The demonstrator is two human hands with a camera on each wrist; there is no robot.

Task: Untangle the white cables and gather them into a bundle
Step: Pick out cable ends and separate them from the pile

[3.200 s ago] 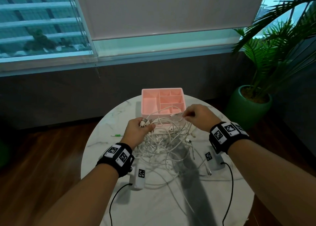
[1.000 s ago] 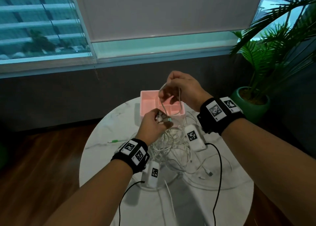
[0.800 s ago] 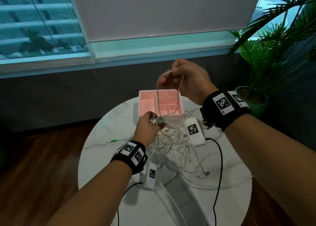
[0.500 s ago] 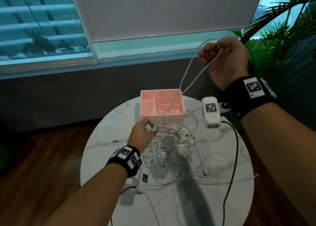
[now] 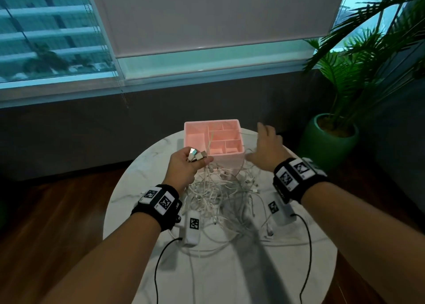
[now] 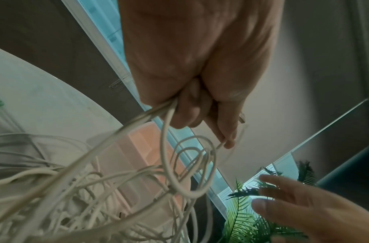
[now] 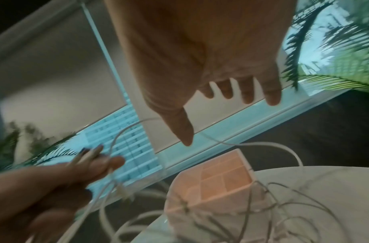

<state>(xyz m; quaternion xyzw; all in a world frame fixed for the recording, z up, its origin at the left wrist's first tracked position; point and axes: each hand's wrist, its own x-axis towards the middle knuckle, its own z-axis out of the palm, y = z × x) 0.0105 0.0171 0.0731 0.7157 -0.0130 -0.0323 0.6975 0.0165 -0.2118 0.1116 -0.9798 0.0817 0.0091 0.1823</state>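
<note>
Half a second ago the right hand (image 5: 264,149) was raised high toward the window, pinching a loop of cable; it has since come down and let go, and now hovers with its fingers spread and loose above the desk, just right of the pink plastic organiser box (image 5: 213,140), holding nothing. One thin strand arcs past its thumb in the right wrist view, though whether it touches the skin cannot be told. Meanwhile the left hand (image 5: 186,168) has kept its place in front of the box, fingers curled tightly round a gathered cluster of cable ends, with several metal USB plugs (image 5: 195,155) sticking up out of its grip. From that fist the strands drop into the tangled heap of thin white cables (image 5: 220,195), which lies on the round white marble-patterned desk (image 5: 299,269) between the two forearms and reaches up against the near wall of the box; one strand runs over the rim into the box's compartments. Loose ends and small connectors trail out of the heap toward the near and right parts of the desk. A potted palm in a green round pot (image 5: 328,142) stands on the wooden floor to the right, beside the dark wall under the window.
</note>
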